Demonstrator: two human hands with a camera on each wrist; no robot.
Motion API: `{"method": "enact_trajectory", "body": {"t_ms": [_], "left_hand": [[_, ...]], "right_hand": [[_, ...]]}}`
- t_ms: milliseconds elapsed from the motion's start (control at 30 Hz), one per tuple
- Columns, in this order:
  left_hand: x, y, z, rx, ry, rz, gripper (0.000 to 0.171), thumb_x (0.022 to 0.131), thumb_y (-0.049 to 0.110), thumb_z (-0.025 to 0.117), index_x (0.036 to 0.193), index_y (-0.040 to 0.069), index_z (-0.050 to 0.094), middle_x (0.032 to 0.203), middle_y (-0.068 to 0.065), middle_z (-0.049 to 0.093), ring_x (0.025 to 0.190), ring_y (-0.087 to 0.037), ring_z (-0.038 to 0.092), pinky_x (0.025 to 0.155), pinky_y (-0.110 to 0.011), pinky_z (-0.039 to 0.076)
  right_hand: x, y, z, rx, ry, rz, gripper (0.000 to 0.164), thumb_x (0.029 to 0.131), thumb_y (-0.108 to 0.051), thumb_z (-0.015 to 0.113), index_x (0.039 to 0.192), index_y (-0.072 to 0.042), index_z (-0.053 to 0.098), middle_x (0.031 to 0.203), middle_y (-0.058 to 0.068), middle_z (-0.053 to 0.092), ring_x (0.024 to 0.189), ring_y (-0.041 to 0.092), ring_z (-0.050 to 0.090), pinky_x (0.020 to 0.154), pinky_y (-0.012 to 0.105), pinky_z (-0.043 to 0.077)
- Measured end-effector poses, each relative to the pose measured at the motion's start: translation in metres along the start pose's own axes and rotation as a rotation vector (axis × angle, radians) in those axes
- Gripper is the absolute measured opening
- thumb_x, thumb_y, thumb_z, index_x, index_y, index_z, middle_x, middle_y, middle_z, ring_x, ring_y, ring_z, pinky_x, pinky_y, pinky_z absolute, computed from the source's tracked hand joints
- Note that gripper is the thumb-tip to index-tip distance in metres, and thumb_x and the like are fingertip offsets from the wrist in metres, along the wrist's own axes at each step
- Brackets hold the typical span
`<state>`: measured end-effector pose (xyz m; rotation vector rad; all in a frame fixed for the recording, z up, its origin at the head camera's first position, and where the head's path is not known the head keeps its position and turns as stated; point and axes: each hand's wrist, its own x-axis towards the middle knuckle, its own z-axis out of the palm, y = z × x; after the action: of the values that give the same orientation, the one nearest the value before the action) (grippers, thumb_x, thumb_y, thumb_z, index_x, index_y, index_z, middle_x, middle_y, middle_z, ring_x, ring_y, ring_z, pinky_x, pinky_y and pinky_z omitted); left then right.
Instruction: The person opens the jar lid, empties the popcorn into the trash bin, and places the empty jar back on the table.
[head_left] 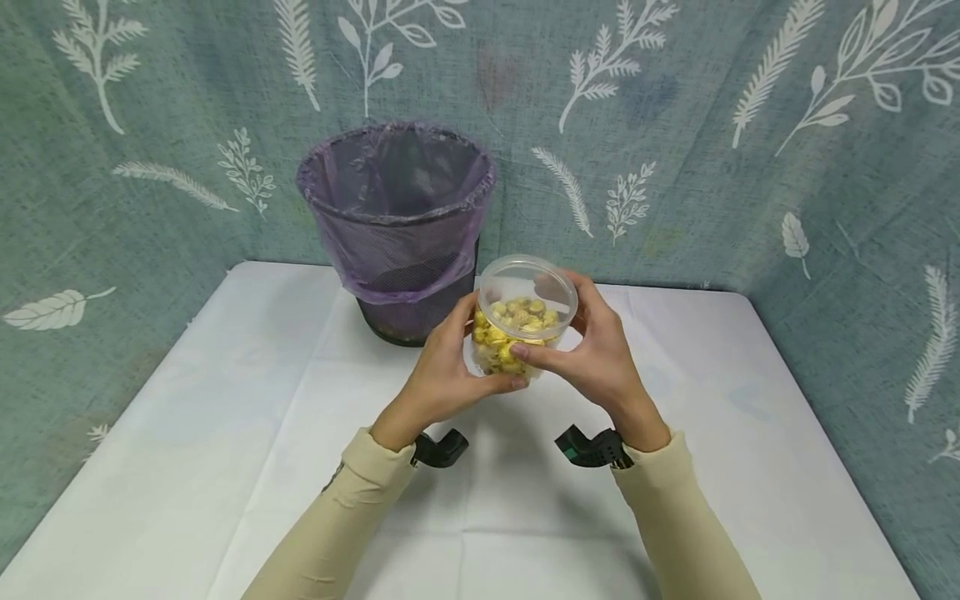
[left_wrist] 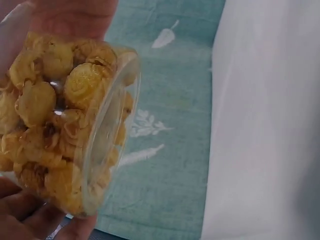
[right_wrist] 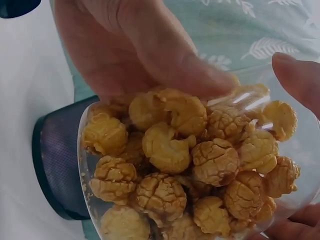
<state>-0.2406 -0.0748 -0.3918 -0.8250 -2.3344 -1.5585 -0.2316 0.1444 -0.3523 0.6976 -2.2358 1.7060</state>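
Both hands, left (head_left: 442,379) and right (head_left: 592,354), curled round tub (head_left: 525,321) above table (head_left: 750,467). Lid on. Risk: slippery plastic, tub slips, popcorn (head_left: 513,329) spills short of bin (head_left: 397,225).

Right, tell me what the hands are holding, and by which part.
Both hands grip one clear tub of popcorn by its sides: the left hand low on the wall, the right hand around the opposite side.
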Motion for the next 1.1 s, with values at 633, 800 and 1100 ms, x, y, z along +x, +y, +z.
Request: {"method": "enact_trajectory", "body": {"t_ms": [633,800,1100], "left_hand": [[-0.001,-0.005,0.004,0.045,0.09,0.019,0.098,0.07,0.027,0.101,0.149,0.001,0.048,0.134,-0.009,0.063,0.12,-0.021,0.061,0.102,-0.045,0.052],[0.0,-0.005,0.001,0.064,0.079,0.022,0.099,0.069,0.027,0.102,0.149,0.002,0.049,0.133,-0.009,0.064,0.12,-0.021,0.062,0.102,-0.044,0.053],[0.0,-0.005,-0.002,0.061,0.055,0.031,0.095,0.068,0.029,0.102,0.146,0.005,0.053,0.13,-0.005,0.066,0.117,-0.018,0.062,0.101,-0.043,0.053]], "right_hand": [[0.001,0.007,0.013,0.163,0.066,0.028,0.087,0.083,0.005,0.084,0.157,-0.001,0.038,0.15,0.016,0.052,0.135,0.029,0.054,0.113,0.053,0.042],[0.001,0.008,0.013,0.183,0.065,0.017,0.087,0.083,0.003,0.085,0.157,0.0,0.039,0.15,0.017,0.052,0.132,0.029,0.055,0.111,0.051,0.043],[0.002,0.011,0.011,0.188,0.057,-0.018,0.084,0.083,-0.002,0.087,0.156,-0.003,0.044,0.151,0.01,0.053,0.134,0.024,0.054,0.111,0.042,0.045]]}}
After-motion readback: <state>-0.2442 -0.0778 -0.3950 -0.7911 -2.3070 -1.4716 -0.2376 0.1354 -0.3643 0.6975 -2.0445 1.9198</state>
